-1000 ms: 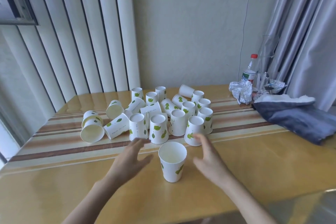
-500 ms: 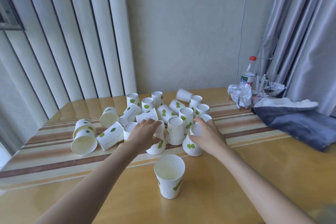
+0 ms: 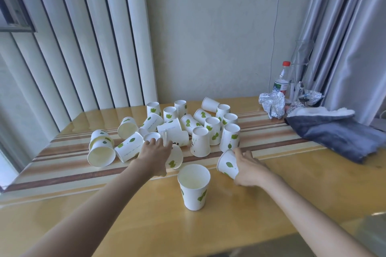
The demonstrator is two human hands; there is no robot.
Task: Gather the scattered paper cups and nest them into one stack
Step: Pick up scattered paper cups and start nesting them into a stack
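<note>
One white paper cup with green leaves stands upright, mouth up, near the front of the wooden table. Behind it lie several more leaf-print cups, some upside down, some on their sides. My left hand grips a tilted cup just left of the upright one. My right hand holds another cup, tipped on its side with the mouth facing left, just right of the upright cup.
A dark blue cloth lies at the table's right edge. Crumpled foil, a plastic bottle with a red cap and a glass flask stand at the back right. Blinds and curtains hang behind.
Both hands reached into the pile, each closed on a cup, and have drawn those cups back toward the upright cup. The right-hand cup is now lifted and tipped sideways.
</note>
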